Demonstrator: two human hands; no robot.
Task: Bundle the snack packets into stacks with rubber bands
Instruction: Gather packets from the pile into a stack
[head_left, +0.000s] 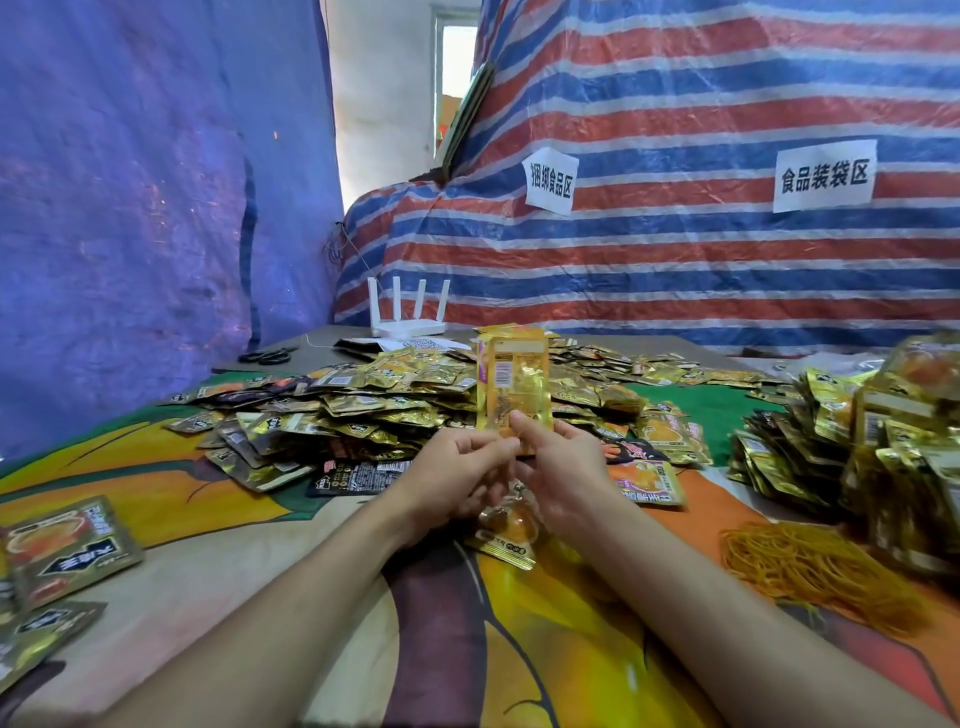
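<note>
A stack of golden snack packets (514, 382) stands upright at the centre, held at its lower end between both hands. My left hand (457, 467) pinches the bottom left edge. My right hand (558, 462) grips the bottom right, its forefinger laid on the front packet. Below the hands one packet (506, 538) lies flat on the cloth. A large loose heap of golden packets (363, 405) spreads behind and to the left. A pile of yellow rubber bands (810, 566) lies at the right, apart from both hands.
Bundled packets (883, 431) are heaped at the right edge. A few packets (57, 545) lie at the left edge. Black scissors (267, 356) and a white router (408, 312) sit at the table's back. Striped tarpaulin (675, 260) and blue tarpaulin (130, 208) wall the table.
</note>
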